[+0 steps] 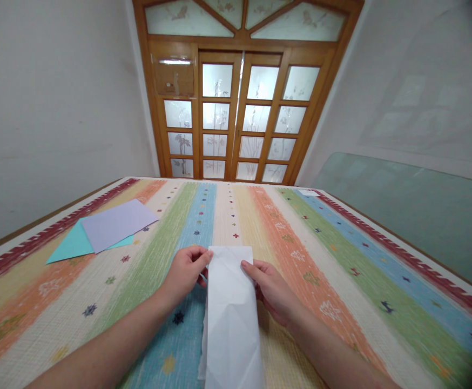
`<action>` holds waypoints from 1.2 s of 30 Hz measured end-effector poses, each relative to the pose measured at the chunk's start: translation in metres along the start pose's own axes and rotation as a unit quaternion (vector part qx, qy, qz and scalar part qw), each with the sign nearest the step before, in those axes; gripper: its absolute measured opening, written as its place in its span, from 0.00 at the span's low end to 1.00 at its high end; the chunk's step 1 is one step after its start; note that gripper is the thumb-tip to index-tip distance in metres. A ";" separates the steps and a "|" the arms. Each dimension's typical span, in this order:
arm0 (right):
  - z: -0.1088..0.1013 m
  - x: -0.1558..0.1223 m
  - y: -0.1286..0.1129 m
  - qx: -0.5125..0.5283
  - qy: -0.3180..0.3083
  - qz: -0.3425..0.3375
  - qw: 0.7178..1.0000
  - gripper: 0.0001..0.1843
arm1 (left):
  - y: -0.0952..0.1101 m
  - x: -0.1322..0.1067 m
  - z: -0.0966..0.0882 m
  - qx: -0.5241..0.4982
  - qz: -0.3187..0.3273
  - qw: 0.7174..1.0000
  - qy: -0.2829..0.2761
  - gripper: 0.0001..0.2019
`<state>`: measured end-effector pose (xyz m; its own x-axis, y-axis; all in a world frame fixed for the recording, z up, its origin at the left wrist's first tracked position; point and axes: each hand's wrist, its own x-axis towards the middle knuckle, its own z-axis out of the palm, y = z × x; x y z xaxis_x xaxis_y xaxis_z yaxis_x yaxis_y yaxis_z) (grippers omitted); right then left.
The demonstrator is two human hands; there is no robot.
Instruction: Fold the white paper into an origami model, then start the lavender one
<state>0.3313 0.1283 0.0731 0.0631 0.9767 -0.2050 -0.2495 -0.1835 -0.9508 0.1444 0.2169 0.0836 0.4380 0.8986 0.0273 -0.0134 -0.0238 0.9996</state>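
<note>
A long, creased white paper (231, 319) lies folded lengthwise in front of me on the striped tablecloth (333, 259). My left hand (185, 273) grips its far left edge, with thumb and fingers closed on it. On the other side, my right hand (270, 289) pinches the paper's right edge just below the far corner. Both forearms reach in from the bottom of the view.
A lavender sheet (118, 224) lies over a turquoise sheet (72, 246) at the table's left. A small white scrap (308, 192) sits near the far right corner. Wooden glazed doors (240, 116) stand beyond the table; a glass pane (414, 210) leans against the right wall.
</note>
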 end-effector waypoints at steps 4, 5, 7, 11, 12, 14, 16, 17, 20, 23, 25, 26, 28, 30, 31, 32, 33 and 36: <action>-0.002 0.001 0.001 -0.026 0.016 -0.001 1.000 0.24 | -0.001 0.002 -0.002 -0.005 -0.001 1.000 -0.002 0.17; -0.002 0.001 0.001 -0.030 0.018 -0.004 0.999 0.24 | -0.001 0.002 -0.002 -0.007 -0.003 1.000 -0.002 0.17; -0.003 0.003 0.002 -0.034 0.020 -0.013 0.999 0.24 | -0.001 0.002 -0.002 -0.009 -0.006 1.000 -0.001 0.17; -0.004 0.003 0.004 -0.035 0.021 -0.025 0.999 0.24 | -0.002 0.002 -0.002 -0.014 -0.010 1.000 -0.001 0.17; -0.003 0.003 0.003 -0.037 0.020 -0.026 0.999 0.24 | -0.002 0.002 -0.002 -0.016 -0.011 1.000 0.000 0.17; -0.003 0.002 0.002 -0.039 0.010 -0.023 0.999 0.23 | -0.002 0.002 -0.002 -0.021 -0.012 1.000 0.003 0.17; -0.002 0.000 0.000 -0.039 -0.003 -0.015 0.999 0.22 | -0.001 0.003 -0.003 -0.023 -0.012 1.000 0.012 0.17; -0.002 0.000 -0.001 -0.041 -0.008 -0.008 0.999 0.22 | -0.001 0.003 -0.003 -0.025 -0.014 0.999 0.018 0.17; -0.001 -0.002 -0.002 -0.051 -0.008 0.008 0.999 0.22 | 0.001 0.004 -0.003 -0.028 -0.015 0.999 0.032 0.17; -0.001 -0.002 -0.002 -0.052 -0.002 0.009 0.999 0.22 | 0.001 0.004 -0.004 -0.020 -0.012 0.999 0.035 0.16; -0.001 -0.002 -0.002 -0.049 -0.007 0.005 0.999 0.21 | 0.000 0.005 -0.005 -0.018 -0.011 0.999 0.034 0.16; 0.000 -0.002 -0.003 -0.046 -0.011 0.001 0.999 0.20 | -0.001 0.005 -0.005 -0.020 -0.010 0.999 0.035 0.16; 0.000 -0.003 -0.003 -0.038 -0.011 -0.008 0.999 0.18 | -0.002 0.006 -0.006 -0.026 -0.010 0.999 0.038 0.16; 0.001 -0.002 -0.004 -0.036 0.002 -0.016 0.999 0.18 | -0.004 0.006 -0.006 -0.032 -0.013 0.999 0.040 0.17; 0.001 -0.002 -0.004 -0.039 0.012 -0.019 0.999 0.17 | -0.005 0.007 -0.006 -0.034 -0.015 0.998 0.041 0.17; 0.001 -0.002 -0.003 -0.042 0.021 -0.020 0.999 0.17 | -0.005 0.007 -0.006 -0.036 -0.017 0.998 0.041 0.17; 0.001 -0.002 -0.003 -0.046 0.028 -0.019 0.998 0.17 | -0.006 0.007 -0.006 -0.038 -0.019 0.998 0.040 0.17; 0.001 -0.001 0.000 -0.052 0.042 -0.014 0.998 0.17 | -0.006 0.008 -0.005 -0.046 -0.024 0.998 0.036 0.17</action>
<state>0.3299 0.1272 0.0739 0.1500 0.9698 -0.1923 -0.1460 -0.1707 -0.9745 0.1431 0.2268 0.0779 0.3753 0.9266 -0.0245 -0.0783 0.0580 0.9952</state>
